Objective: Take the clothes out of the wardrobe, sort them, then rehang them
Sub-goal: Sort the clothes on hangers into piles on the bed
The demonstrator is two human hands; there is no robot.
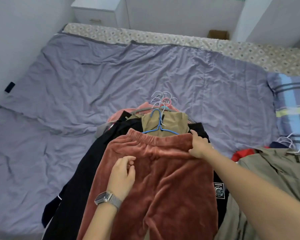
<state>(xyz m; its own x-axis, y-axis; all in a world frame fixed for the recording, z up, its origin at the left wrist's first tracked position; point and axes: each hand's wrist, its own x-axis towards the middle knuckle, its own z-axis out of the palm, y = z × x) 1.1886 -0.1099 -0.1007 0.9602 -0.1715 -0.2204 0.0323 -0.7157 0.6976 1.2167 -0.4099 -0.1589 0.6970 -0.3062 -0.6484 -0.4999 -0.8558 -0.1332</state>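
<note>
Two hands work the rust velvet trousers — right hand pinching the waistband, left hand hovering loosely curled, holding nothing — likely laying them flat on the pile for sorting.

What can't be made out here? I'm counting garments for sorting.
- Head view: garments in the central pile under the rust velvet trousers are mostly covered; count unclear.
- Olive jacket is cut by the right edge and crossed by the right arm.
- Black garment's patch text is too small.
</note>
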